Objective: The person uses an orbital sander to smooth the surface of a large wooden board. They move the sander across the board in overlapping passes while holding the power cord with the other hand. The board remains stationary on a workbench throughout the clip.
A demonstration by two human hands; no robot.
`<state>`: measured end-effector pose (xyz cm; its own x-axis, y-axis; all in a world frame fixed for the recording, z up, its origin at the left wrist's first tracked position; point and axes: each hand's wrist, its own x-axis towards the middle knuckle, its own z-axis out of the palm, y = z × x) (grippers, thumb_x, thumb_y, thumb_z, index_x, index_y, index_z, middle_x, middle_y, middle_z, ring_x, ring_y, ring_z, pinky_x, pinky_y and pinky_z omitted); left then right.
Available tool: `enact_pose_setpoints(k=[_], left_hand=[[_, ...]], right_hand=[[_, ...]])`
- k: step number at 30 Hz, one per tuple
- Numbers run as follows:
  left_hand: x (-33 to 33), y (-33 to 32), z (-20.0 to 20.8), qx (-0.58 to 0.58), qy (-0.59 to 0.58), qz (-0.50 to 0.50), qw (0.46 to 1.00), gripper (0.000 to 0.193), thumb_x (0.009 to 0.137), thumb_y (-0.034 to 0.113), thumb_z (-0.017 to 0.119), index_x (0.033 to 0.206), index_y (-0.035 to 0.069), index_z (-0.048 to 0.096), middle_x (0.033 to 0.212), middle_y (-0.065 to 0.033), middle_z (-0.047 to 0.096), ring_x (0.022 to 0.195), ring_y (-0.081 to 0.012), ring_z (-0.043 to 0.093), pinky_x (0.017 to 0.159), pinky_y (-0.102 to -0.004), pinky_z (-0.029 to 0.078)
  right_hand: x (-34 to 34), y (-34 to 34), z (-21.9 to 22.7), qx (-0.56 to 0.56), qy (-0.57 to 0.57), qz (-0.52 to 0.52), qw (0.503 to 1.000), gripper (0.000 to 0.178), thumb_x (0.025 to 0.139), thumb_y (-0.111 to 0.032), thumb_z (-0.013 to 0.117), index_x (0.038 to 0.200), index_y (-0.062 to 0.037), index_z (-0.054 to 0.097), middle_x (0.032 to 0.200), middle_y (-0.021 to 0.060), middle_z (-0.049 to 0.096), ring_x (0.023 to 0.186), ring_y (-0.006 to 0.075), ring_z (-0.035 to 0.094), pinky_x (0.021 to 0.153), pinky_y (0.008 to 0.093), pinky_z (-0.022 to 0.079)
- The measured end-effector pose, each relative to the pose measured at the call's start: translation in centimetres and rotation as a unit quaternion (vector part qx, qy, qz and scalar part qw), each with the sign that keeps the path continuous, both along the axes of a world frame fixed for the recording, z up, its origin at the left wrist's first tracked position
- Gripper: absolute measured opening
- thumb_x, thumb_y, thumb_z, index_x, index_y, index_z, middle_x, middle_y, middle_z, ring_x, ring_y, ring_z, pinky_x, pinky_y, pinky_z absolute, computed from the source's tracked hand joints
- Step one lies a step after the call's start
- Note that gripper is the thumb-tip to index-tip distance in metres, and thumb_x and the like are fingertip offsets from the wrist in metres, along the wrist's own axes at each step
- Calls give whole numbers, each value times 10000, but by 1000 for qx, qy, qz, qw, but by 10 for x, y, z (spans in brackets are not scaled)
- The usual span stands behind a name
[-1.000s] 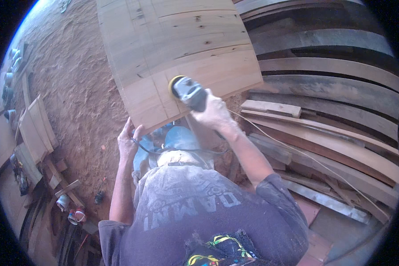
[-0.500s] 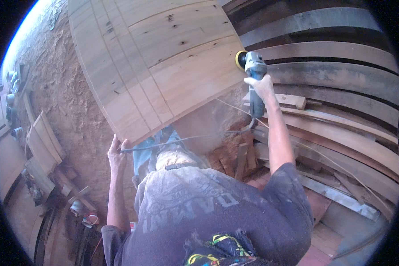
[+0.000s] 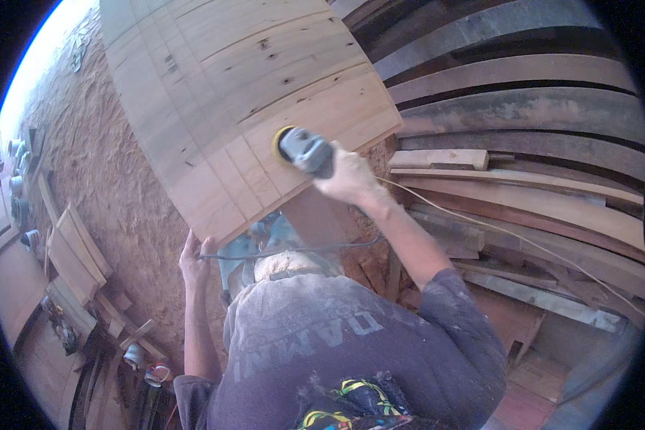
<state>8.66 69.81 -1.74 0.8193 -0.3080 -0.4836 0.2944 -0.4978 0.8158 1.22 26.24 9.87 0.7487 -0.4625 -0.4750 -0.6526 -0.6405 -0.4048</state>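
A large pale wooden panel with grooves and dark knots lies before me. My right hand is wrapped round an angle grinder fitted with a yellow-edged round disc. The disc sits over the panel's surface near its close edge, next to the crossing grooves. At the panel's near left corner my left hand is closed, with the dark power cord passing through its fingers and the fingertips touching the corner. The cord's far end is hidden behind my right arm.
Long boards are stacked along the right side, with a short wooden block on them. A thin pale cable crosses that pile. Offcuts and small cans lie on the left over dusty brown ground.
My right hand has swept the grinder leftward and nearer, from the panel's right edge onto its face. The left hand stays at the corner with the cord.
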Motion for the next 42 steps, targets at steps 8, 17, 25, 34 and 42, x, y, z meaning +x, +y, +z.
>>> enact_pose_setpoints(k=[8,17,25,34,42], left_hand=[[-6,12,-2,19,-18,8,1000,584,1126,234,745,1654,46,577,1095,-14,753,892,-97,667,755,-282,550],[0,13,-7,31,-16,-14,999,496,1128,219,741,1598,93,641,958,19,718,807,-77,624,687,-275,505],[11,9,-5,3,10,-31,999,445,1134,217,729,1549,73,661,991,-14,742,712,-68,659,506,-224,492],[0,11,4,6,34,5,999,459,1131,178,724,1571,70,645,1104,-15,770,891,-74,699,674,-240,562],[2,1,7,18,-1,-10,1000,514,1125,147,723,1619,61,609,1193,-8,770,1027,-96,705,844,-277,592]], right_hand=[[-47,-114,-11,-30,-47,-125,991,750,747,-350,913,1369,19,714,1231,313,797,1209,468,771,1073,505,610],[-64,-191,-23,-11,-100,-182,978,540,741,-286,910,1174,12,787,1112,264,827,1095,399,815,983,478,632],[23,12,-11,20,-18,43,999,601,805,-275,889,1273,34,672,1101,309,810,1047,477,814,973,549,650],[5,-91,-5,7,-18,-75,997,596,750,-232,859,1258,35,698,1132,308,807,1111,463,801,974,510,647],[2,-160,-5,6,-102,-196,975,468,732,-282,904,1087,10,813,1003,202,843,974,340,834,915,450,644]])
